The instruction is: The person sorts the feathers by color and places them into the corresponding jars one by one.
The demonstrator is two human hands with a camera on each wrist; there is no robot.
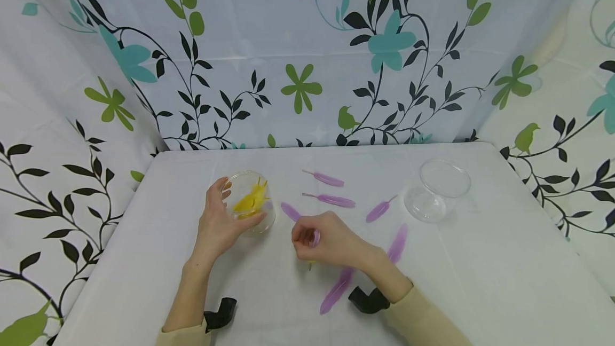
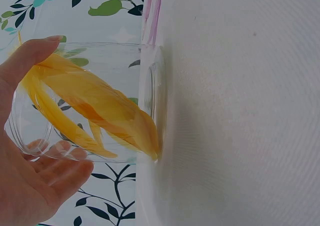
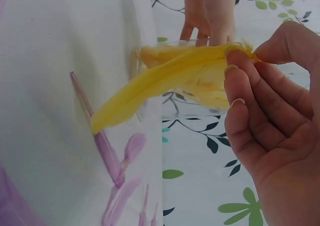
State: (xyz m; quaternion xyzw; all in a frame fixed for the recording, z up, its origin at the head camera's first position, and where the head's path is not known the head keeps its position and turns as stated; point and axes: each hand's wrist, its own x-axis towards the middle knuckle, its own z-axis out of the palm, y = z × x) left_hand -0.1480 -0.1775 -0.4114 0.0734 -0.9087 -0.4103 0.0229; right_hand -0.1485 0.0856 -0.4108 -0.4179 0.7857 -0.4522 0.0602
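Note:
My left hand (image 1: 218,223) grips a clear container (image 2: 107,48) around its side, thumb on one side and fingers on the other. Inside lie yellow feathers (image 2: 100,106), their quill ends poking up at the rim. To the right of it, my right hand (image 1: 326,236) pinches another yellow feather (image 3: 150,86) by its quill end between thumb and fingertips. In the head view the hand hides most of that feather. Purple feathers are scattered on the white table around the right hand, one (image 1: 290,211) between the container and the hand.
A second clear container (image 1: 425,204) stands at the right of the table (image 1: 504,260). Other purple feathers (image 1: 329,200) lie mid-table and under the right forearm (image 1: 338,290). Black curved pieces (image 1: 221,313) sit at both wrists. Patterned curtains (image 1: 317,25) surround the back and sides.

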